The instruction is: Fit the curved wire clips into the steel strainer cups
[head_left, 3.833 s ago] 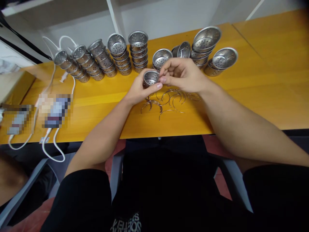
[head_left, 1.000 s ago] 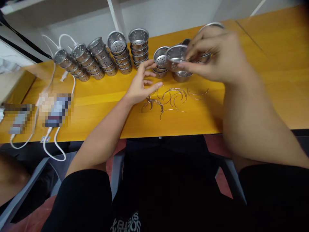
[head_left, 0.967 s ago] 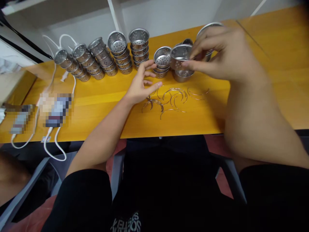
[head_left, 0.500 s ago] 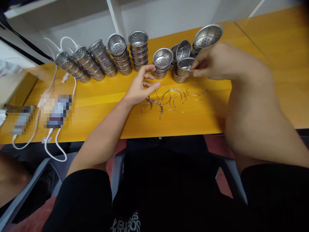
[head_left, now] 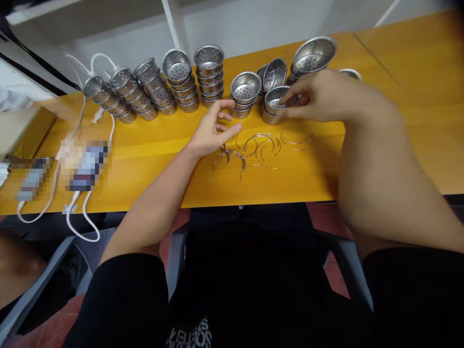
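My right hand (head_left: pixel 321 95) reaches over the table, its fingertips closed on the rim of a small perforated steel cup (head_left: pixel 272 96). That cup sits on top of another one like it. My left hand (head_left: pixel 214 126) lies open on the orange table (head_left: pixel 152 159), fingers spread and holding nothing. Just right of it is a loose pile of several curved wire handles (head_left: pixel 255 147). A short stack of the same cups (head_left: pixel 245 92) stands between my two hands.
Leaning rows and stacks of perforated cups (head_left: pixel 174 82) line the back edge. Larger tilted strainers (head_left: pixel 313 53) stand behind my right hand. A white cable (head_left: pixel 81 212) and blurred items (head_left: pixel 84 164) lie at the left. Another person's arm (head_left: pixel 14 270) shows at lower left.
My right hand carried the cup from in front of me to the back right and lowered it onto another cup. My left hand let go and stayed open by the wire handles.
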A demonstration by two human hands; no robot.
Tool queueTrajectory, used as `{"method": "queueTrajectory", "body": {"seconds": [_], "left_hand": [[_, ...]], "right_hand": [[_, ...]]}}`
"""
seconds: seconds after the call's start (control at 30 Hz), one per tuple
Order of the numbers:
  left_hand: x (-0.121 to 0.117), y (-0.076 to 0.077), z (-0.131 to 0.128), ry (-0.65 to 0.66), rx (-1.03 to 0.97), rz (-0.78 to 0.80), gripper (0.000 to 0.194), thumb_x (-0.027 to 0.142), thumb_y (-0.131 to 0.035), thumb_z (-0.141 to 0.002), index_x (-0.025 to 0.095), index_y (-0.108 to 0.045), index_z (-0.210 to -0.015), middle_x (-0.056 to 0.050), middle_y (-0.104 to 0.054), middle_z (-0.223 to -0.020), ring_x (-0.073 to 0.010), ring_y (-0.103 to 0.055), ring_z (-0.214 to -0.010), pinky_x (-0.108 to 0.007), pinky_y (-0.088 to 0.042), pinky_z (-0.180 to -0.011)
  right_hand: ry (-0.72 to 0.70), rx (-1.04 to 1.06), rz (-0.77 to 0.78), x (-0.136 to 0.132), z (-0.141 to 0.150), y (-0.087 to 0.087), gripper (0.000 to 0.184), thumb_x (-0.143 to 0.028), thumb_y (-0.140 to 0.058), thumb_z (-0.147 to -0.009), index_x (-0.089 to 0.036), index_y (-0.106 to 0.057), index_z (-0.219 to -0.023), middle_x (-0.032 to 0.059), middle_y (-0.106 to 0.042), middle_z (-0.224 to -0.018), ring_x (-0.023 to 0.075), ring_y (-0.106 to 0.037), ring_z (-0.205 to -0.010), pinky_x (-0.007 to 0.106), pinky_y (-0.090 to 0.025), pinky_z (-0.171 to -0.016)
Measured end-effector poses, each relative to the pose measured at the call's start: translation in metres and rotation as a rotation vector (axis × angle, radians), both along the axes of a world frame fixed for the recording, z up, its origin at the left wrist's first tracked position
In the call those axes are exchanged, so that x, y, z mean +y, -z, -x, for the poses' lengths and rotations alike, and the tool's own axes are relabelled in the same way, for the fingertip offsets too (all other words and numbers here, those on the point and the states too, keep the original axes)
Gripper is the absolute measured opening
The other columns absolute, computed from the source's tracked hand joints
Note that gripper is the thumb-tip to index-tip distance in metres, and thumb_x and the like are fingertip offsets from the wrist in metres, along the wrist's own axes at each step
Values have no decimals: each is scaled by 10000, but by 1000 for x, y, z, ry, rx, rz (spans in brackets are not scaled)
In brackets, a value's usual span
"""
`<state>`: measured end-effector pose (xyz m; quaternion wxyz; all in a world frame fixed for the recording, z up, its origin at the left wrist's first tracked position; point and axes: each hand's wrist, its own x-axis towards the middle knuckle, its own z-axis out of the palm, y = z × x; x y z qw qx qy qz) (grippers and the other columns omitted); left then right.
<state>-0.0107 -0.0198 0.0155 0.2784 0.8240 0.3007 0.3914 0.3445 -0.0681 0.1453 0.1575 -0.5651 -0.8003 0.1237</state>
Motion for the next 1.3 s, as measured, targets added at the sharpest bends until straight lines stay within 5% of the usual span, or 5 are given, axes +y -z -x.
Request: {"method": "queueTrajectory", "body": {"seconds": [0.5,0.87,1.03,1.17,1.3], "left_hand": [[19,-10,23,-245,-72,-101,923,1093,-751,-984,507,-646,-1690,-72,-426,-2038,-376,-761,-1500,-540,-806,-1102],[34,7,27,-271,-99,76,945,1046,-857,-946,428,-732,-1650,-141,-452,-2027,-448,-702,-1615,-654,-793,-1197],[43,19,29,-256,-79,73,956,1034,-854,-955,387,-694,-1640,-177,-444,-2029,-429,-718,-1600,-602,-809,-1155],[42,16,30,-263,-89,78,955,1019,-894,-927,355,-728,-1594,-205,-412,-2062,-452,-724,-1599,-629,-825,-1117],[35,6,28,-233,-94,81,886,1020,-873,-949,395,-749,-1565,-140,-412,-2089,-457,-708,-1646,-656,-808,-1171]], "right_hand": [[-106,207,-282,-9,27,4,269,-528,-787,-1091,-316,-746,-930,123,-861,-1026,340,-771,-914,524,-630,-925],[27,107,-343,-32,90,1,765,-731,-611,-1131,-565,-593,-1878,144,-784,-1644,560,-550,-1698,805,-576,-1204],[-34,50,-341,-4,116,-14,768,-701,-734,-1080,-677,-586,-1833,49,-777,-1672,552,-542,-1676,848,-537,-1186],[-85,-12,-271,23,140,-33,566,-493,-620,-1274,-337,-674,-1815,144,-440,-2021,366,-477,-1806,618,-387,-1501],[-45,-120,-183,43,160,-42,541,-377,-698,-1283,-140,-763,-1764,281,-520,-1933,479,-479,-1834,606,-321,-1541]]}}
